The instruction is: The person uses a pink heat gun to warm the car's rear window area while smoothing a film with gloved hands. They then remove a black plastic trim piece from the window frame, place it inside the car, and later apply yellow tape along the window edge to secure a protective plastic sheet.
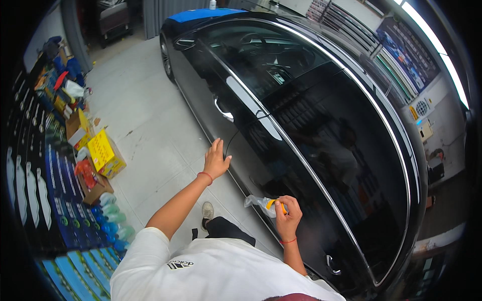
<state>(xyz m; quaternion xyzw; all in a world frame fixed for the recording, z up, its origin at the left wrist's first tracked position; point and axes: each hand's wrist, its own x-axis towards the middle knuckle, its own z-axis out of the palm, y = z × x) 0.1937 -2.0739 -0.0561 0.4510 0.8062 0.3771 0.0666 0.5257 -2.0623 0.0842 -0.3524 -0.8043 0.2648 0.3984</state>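
My left hand (217, 161) is held out beside the side of a black car (296, 165), its fingers stretched and nothing in them. In my right hand (288, 218) is a yellow-and-clear plastic item (271, 204); its kind is hard to make out. The yellow part sits between my thumb and fingers, and the clear part (253, 201) juts out to the left. Both hands are near the lower half of the car doors. A chrome door handle (223, 110) lies ahead of my left hand. Another handle (332, 265) is beyond my right wrist.
Yellow cardboard boxes (106, 153) and several plastic bottles (116, 218) stand along the left. A blue cover (203, 15) lies over the car's front. Rolls on a rack (346, 25) are behind the car. Pale tiled floor (145, 120) runs beside it.
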